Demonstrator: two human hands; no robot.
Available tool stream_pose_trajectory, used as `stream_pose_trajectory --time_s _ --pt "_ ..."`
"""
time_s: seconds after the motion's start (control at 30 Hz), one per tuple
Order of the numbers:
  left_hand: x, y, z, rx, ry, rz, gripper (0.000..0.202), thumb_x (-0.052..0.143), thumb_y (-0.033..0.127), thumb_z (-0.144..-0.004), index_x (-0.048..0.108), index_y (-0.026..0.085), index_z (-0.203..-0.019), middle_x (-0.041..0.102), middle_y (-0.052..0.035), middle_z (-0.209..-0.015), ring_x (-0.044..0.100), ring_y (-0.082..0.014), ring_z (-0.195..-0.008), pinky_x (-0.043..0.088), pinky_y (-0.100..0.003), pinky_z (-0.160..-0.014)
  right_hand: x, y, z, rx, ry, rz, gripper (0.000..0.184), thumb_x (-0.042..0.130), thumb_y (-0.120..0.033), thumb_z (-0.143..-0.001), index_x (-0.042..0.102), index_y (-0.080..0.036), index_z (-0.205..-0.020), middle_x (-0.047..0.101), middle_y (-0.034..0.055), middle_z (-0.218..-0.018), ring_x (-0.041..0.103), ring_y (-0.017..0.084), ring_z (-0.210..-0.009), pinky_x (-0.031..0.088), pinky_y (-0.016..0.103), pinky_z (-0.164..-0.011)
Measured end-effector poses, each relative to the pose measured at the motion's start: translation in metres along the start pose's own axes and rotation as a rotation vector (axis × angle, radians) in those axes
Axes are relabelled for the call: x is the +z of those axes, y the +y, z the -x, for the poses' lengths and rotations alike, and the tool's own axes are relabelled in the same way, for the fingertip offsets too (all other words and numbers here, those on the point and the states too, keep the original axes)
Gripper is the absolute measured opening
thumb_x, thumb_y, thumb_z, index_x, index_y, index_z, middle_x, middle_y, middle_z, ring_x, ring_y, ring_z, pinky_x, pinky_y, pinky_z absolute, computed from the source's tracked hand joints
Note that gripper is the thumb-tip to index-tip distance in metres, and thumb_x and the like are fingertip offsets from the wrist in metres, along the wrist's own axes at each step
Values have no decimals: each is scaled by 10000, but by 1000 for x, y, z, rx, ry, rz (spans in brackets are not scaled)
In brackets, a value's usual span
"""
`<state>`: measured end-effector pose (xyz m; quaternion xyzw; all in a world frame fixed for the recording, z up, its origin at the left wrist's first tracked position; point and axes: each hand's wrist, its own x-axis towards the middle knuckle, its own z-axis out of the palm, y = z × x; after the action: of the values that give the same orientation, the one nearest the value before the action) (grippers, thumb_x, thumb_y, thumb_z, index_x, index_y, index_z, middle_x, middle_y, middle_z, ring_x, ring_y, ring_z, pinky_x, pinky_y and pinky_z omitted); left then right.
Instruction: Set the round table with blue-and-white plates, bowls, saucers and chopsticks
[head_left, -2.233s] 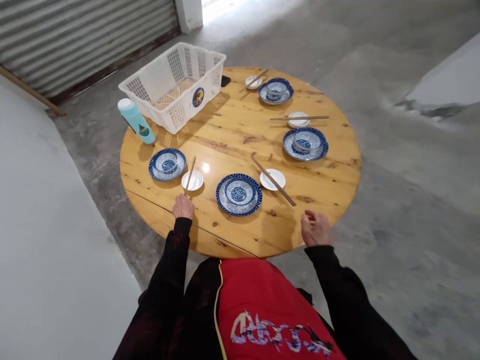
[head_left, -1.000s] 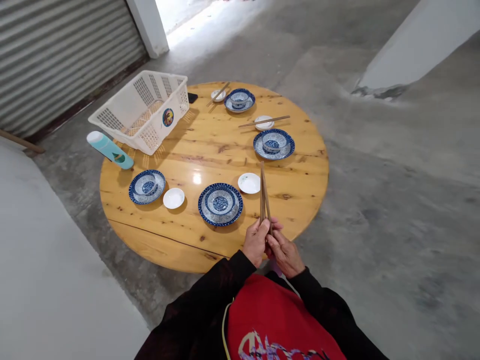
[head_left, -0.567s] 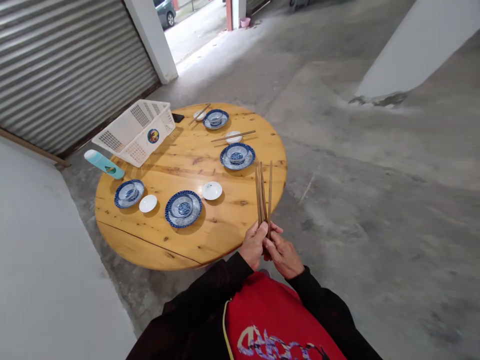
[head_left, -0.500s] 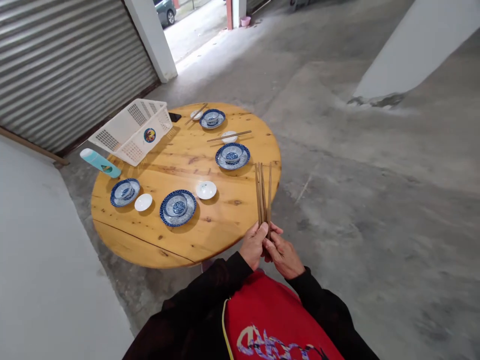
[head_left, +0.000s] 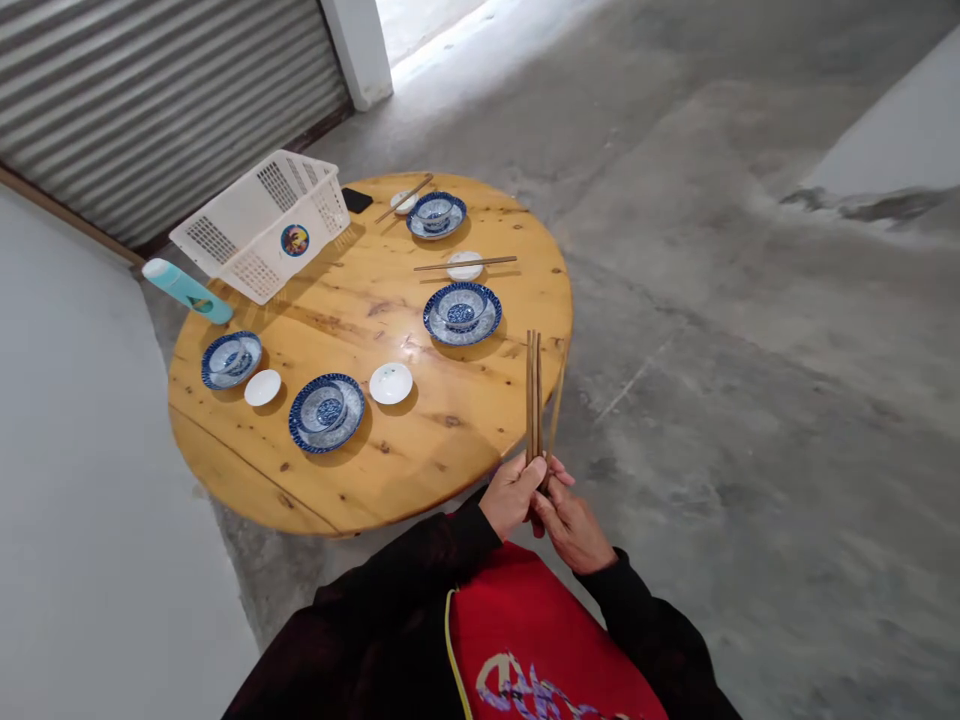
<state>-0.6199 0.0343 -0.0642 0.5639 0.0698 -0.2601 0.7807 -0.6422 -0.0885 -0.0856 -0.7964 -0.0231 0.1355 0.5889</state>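
Observation:
Several brown chopsticks (head_left: 533, 395) stand upright in my left hand (head_left: 514, 492), its thumb pressed across their lower part. Close against it, my right hand (head_left: 576, 525) has its fingers closed on a chopstick (head_left: 556, 410) that leans away from the bunch to the right. The lower ends are hidden by my fingers. Both hands are just off the near right edge of the round wooden table (head_left: 442, 440). Nearest to them on the table is a blue-patterned plate (head_left: 491, 328) with a bowl (head_left: 460, 308) on it.
Two chopsticks (head_left: 487, 262) rest across a small white dish (head_left: 465, 270); another dish (head_left: 403, 203) at the back also bears chopsticks. Other plates with bowls (head_left: 328, 412) and white dishes (head_left: 391, 384) stand at the front left. A white basket (head_left: 262, 235), blue bottle (head_left: 187, 290) and phone (head_left: 357, 201) lie farther back.
The bunched chopsticks have come closer together, and one now leans out more to the right in my right hand. My view has tilted down and shifted a little.

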Motion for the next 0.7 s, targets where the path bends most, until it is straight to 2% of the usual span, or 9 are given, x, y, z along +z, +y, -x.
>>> stream_pose_trajectory --time_s 0.17,0.33,0.5,0.63,0.7 --pt "8 13 -54 -38 -57 101 717 570 770 -833 609 151 -1193 721 -106 -1066 529 -62 -413 440 -225 -355 -39 1 -44 71 -58 -7 562 491 -591 -893 622 -160 -1229 593 -3 -580 581 205 -476 511 345 -511" --pt "13 34 -96 -68 -6 145 749 568 768 -836 645 137 -1232 721 -119 -1088 454 -29 -419 366 -205 -368 -69 1 -90 105 -179 53 501 460 -582 -922 615 -179 -1176 642 20 -630 643 222 -536 552 359 -584" --pt "12 46 -125 -114 48 189 778 582 778 -818 668 122 -1228 724 -127 -1091 380 -9 -441 305 -192 -400 -85 6 -124 97 -172 171 466 430 -521 -931 609 -180 -1194 724 92 -790 712 261 -663 566 374 -627" --pt "12 55 -142 -131 70 226 750 564 771 -837 642 130 -1219 715 -118 -1096 441 -27 -457 330 -188 -402 -94 13 -140 67 -238 274 468 391 -460 -966 573 -145 -1261 701 74 -722 698 251 -598 557 366 -598" --pt "14 63 -150 -116 123 249 700 640 718 -822 611 133 -1204 716 -101 -1037 488 -49 -499 349 -184 -419 -97 18 -147 -1 -254 414 422 356 -388 -969 584 -136 -1219 693 75 -688 694 251 -576 533 353 -566"
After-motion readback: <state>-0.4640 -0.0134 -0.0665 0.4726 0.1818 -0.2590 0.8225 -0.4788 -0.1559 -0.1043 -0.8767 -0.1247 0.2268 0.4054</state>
